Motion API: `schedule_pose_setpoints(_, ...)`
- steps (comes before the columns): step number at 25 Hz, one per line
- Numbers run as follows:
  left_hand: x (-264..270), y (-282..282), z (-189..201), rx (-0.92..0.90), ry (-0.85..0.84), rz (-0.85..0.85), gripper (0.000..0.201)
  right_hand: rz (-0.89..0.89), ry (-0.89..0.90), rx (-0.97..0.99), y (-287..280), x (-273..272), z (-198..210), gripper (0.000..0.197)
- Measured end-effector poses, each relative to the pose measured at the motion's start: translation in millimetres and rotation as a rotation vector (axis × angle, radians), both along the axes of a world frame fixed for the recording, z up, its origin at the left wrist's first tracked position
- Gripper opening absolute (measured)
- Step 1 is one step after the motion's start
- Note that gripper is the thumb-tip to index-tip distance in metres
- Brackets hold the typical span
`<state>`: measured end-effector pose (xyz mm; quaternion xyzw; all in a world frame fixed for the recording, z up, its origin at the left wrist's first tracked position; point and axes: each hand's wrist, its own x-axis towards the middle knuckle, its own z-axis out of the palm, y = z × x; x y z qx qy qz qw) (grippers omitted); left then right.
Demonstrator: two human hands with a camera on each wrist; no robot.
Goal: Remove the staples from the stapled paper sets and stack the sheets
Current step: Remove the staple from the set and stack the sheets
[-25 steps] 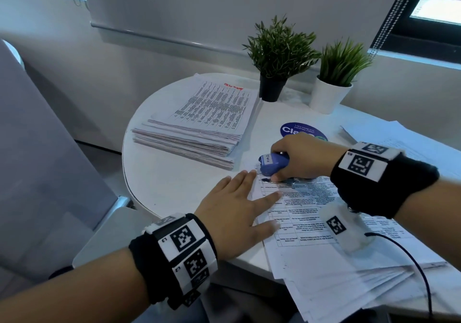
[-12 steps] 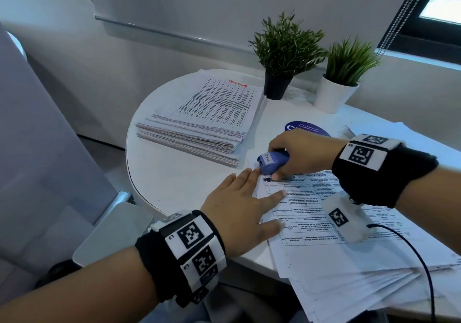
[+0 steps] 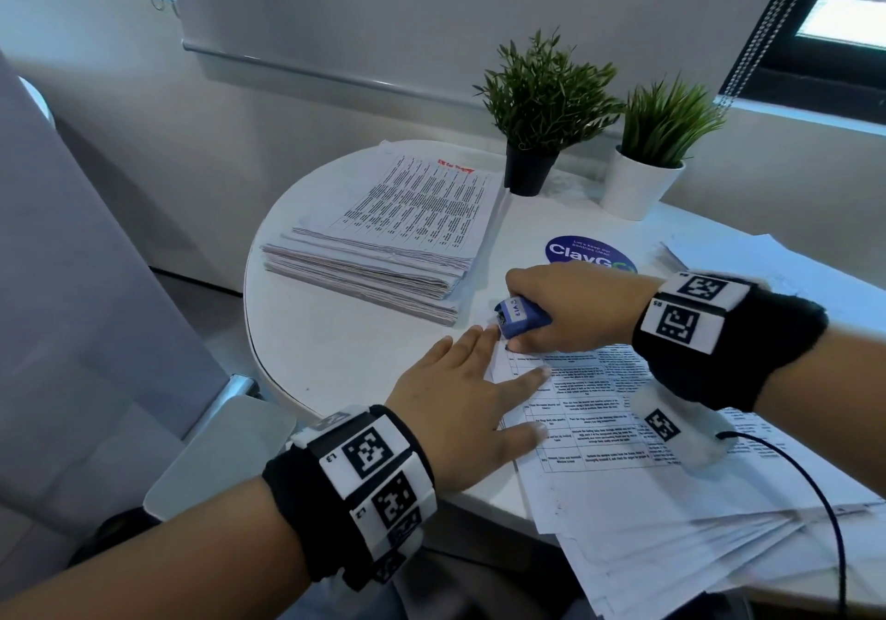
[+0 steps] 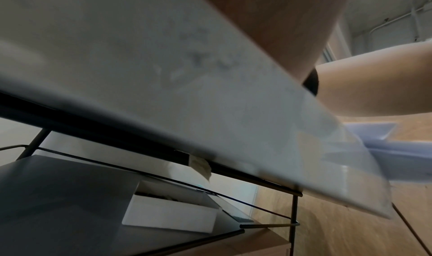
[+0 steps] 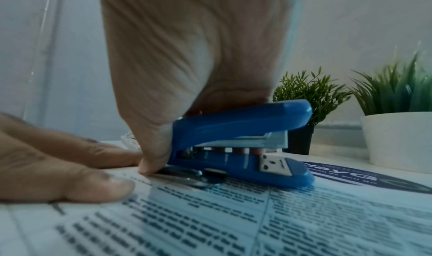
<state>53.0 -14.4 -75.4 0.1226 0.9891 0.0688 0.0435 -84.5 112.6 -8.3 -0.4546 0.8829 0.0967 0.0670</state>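
While the right hand (image 3: 570, 303) gripped the blue stapler (image 3: 520, 315) w/ fingers curled over its top and thumb low at the back end, the left hand (image 3: 460, 408) lay flat, fingers straight, pinning the top paper set (image 3: 604, 408) near its upper-left corner, right beside the tool. In the right wrist view the stapler (image 5: 240, 145) sat w/ its base on the printed sheet (image 5: 210, 223) and a small metal tongue (image 5: 184, 177) at the rear lay flat against the paper by the thumb tip; the staple itself couldn't be made out. Probably the step in hand was prying the staple w/ that tongue. To do it well: keep the tongue shallow, slide it under the staple crown rather than dig at the page, lever up gently, and keep the flat hand close so the thin sheets don't lift or tear at the corner. Stapler body was smooth hard plastic, rounded, w/ a steel magazine showing between the halves. Paper was thin, matte, w/ dense tables of text; the sets lay fanned and overhanging the table (image 3: 335, 346) edge, so they could slip. A thick stack (image 3: 383, 255) sat further back left, well apart from the hands, edges roughly squared. Table top was white, smooth, rounded at the end. Left wrist view showed mostly the table's underside, blurred, nothing of the fingers. Two small potted plants (image 3: 542, 106) stood at the back, one pot dark, one white.
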Motion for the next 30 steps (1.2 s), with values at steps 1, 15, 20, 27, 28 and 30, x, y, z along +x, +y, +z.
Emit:
schedule_pose_setpoints(1,-0.1,0.3,0.7,-0.003,-0.004,-0.001,0.06,0.017,0.043,0.005,1.8,2.0,0.0,0.04)
schedule_pose_setpoints(15,-3.3,1.4,7.1,-0.051,-0.045,-0.002,0.063,0.528,0.479,-0.12,16.0,11.9,-3.8,0.03)
schedule_pose_setpoints(20,-3.6,1.0,7.3,-0.069,-0.056,-0.008,0.064,0.574,0.514,-0.082,16.0,12.7,-4.6,0.033)
schedule_pose_setpoints(27,-0.5,1.2,7.9,-0.044,-0.058,0.006,0.061,-0.257,-0.205,-0.123,1.3,11.6,-4.2,0.038)
schedule_pose_setpoints(28,-0.3,1.3,8.1,-0.043,-0.063,0.005,0.061,-0.293,-0.24,-0.12,-1.5,8.6,-4.5,0.039)
schedule_pose_setpoints(30,-1.3,1.0,8.6,-0.049,-0.071,0.001,0.061,-0.342,-0.274,-0.071,-9.5,3.9,-2.8,0.039)
